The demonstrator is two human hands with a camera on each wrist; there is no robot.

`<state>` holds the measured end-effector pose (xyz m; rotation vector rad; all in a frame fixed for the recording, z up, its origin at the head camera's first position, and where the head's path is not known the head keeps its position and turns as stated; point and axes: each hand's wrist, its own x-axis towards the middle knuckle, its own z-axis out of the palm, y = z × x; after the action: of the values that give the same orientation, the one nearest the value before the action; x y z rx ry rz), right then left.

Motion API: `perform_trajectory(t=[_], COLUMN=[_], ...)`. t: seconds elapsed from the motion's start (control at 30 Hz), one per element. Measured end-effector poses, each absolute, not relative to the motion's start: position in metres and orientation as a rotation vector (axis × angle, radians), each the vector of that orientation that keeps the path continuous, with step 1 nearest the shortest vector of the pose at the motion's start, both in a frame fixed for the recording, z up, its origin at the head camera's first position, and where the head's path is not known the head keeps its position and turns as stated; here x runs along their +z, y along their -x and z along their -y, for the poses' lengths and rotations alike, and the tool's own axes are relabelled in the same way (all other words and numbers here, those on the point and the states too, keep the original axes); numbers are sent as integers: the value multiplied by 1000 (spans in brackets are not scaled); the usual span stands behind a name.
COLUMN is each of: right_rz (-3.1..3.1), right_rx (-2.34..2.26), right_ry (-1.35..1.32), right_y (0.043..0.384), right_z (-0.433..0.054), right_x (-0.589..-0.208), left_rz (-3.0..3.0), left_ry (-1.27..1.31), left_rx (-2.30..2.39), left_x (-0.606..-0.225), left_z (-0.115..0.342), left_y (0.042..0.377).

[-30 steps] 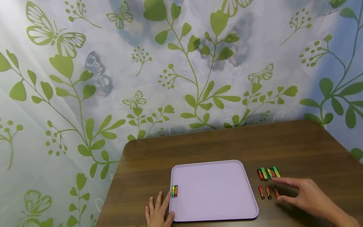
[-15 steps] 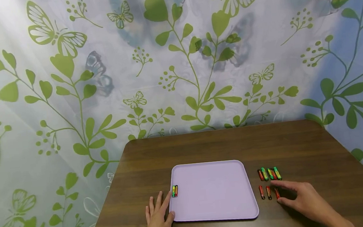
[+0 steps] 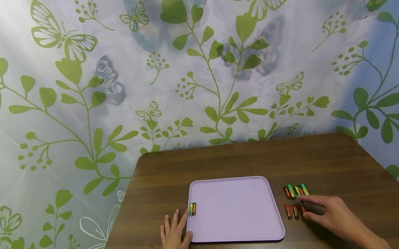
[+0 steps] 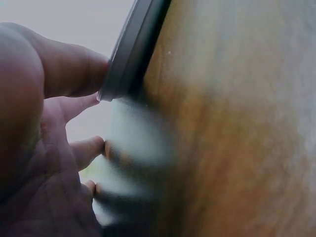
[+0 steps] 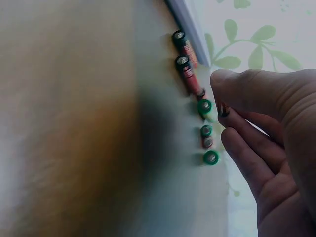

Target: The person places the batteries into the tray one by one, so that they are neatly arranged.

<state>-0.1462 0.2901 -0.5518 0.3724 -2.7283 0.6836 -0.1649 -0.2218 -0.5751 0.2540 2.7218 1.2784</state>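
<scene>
My left hand [image 3: 173, 237] lies at the left side of a lilac tray [image 3: 236, 216], fingers spread and fairly straight, with the thumb [image 4: 74, 69] touching the tray's rim. Inside that left edge are a green-yellow battery [image 3: 191, 209] and a red-black battery [image 3: 194, 209], side by side. Right of the tray, my right hand [image 3: 335, 215] pinches a red-black battery [image 3: 303, 207] between thumb and fingers; the right wrist view shows only its dark end [image 5: 224, 109]. Two red-black batteries [image 3: 288, 211] [image 3: 296, 212] lie just left of that hand.
Behind them, a row of several red and green batteries [image 3: 291, 191] lies on the brown wooden table [image 3: 245, 158]. A pale curtain [image 3: 187, 62] with green leaves and butterflies hangs behind the table and along its left side.
The right thumb and fingers have closed on the nearest red-black battery, which has shifted slightly up and left. My left hand and the tray stay put.
</scene>
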Motion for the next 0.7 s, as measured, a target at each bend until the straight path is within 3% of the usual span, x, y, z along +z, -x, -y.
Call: perform_trajectory(t=[0.7], right_rz=[2649], right_rx=[906], right_ry=[-593], right_y=[194], right_z=[-220], right_x=[-521], left_rz=[-2733], left_ry=[-260], left_rx=[1252], left_x=[-575], left_z=[222], left_y=[161])
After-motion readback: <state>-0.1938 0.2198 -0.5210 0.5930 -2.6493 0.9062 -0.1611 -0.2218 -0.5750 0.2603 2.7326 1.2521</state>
